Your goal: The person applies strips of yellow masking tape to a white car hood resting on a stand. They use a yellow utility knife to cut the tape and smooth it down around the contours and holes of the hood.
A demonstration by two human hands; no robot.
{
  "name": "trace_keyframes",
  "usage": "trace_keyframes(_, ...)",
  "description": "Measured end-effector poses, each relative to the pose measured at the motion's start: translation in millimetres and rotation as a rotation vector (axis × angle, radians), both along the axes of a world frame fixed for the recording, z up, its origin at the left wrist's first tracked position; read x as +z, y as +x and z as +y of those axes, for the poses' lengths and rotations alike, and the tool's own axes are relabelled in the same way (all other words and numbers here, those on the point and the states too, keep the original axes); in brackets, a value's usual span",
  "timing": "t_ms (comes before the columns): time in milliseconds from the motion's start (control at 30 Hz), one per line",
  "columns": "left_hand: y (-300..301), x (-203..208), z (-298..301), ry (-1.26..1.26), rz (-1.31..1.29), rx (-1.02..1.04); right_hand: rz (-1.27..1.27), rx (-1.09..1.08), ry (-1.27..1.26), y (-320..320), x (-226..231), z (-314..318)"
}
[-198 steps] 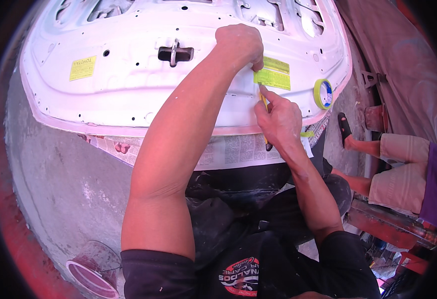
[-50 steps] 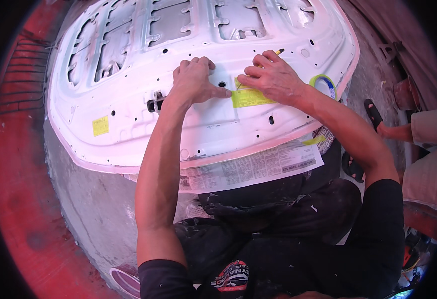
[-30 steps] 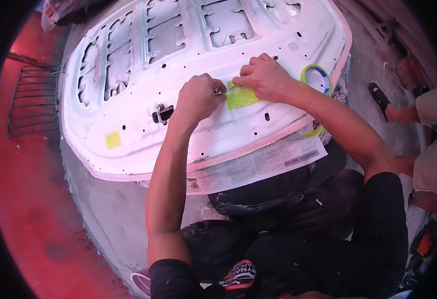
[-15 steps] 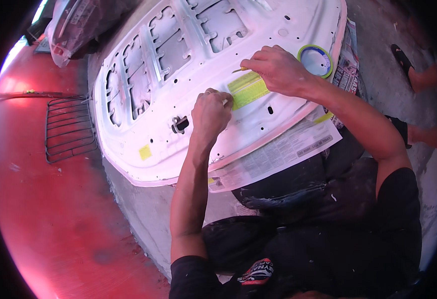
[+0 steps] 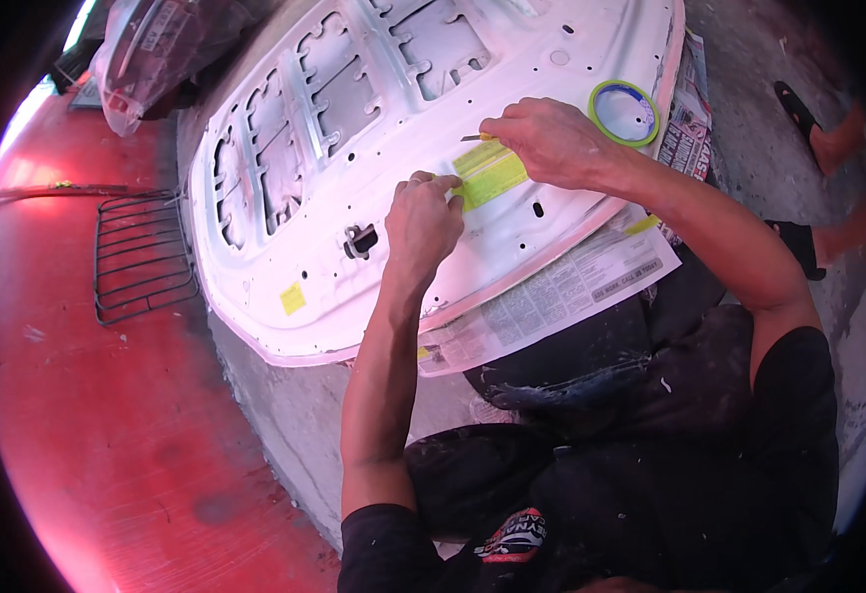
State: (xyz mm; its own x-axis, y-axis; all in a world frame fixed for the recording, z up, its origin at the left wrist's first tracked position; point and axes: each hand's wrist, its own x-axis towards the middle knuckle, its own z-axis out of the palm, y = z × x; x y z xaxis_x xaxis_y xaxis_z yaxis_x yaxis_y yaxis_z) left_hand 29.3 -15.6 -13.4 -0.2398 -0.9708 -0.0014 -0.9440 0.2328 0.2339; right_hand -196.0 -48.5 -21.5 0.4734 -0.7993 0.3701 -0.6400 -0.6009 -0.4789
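Observation:
A white car hood (image 5: pixel 373 296) lies with its ribbed inner side up in front of me. Strips of yellow masking tape (image 5: pixel 494 186) cover a rectangle near its middle. My right hand (image 5: pixel 556 143) is closed round a yellow utility knife (image 5: pixel 486 137), its thin blade pointing left just above the tape's upper edge. My left hand (image 5: pixel 425 217) rests at the tape's left end, its fingers pinched at that edge. A yellow-green tape roll (image 5: pixel 593 121) lies flat on the hood, right of my right hand.
Newspaper (image 5: pixel 551 301) sticks out under the hood's near and right edges. A small yellow tape square (image 5: pixel 293 298) is stuck at the hood's lower left. A black wire rack (image 5: pixel 141 257) lies on the red floor (image 5: pixel 107 425). Another person's sandalled foot (image 5: pixel 798 117) shows at right.
The knife and my right hand have stayed almost in place, with the blade turned flatter. My left fingers have shifted slightly at the tape's left end. The whole view has moved a little.

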Motion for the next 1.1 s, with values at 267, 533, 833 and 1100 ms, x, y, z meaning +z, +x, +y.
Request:
trace_keyframes(267,-1.8,-2.3,3.2,-0.042,-0.035,-0.009,-0.017,-0.004,0.073,-0.9,-0.8,0.2)
trace_keyframes(533,0.0,-5.3,2.6,-0.054,-0.01,-0.013,-0.043,-0.009,0.116,-1.2,-1.2,1.8)
trace_keyframes(833,1.2,-1.5,-2.1,-0.009,0.003,0.059,-0.047,-0.01,0.106,-4.5,1.4,3.6)
trace_keyframes(1100,-3.6,1.4,2.3,-0.012,-0.054,-0.028,-0.045,-0.008,0.119,-0.1,-5.5,3.2)
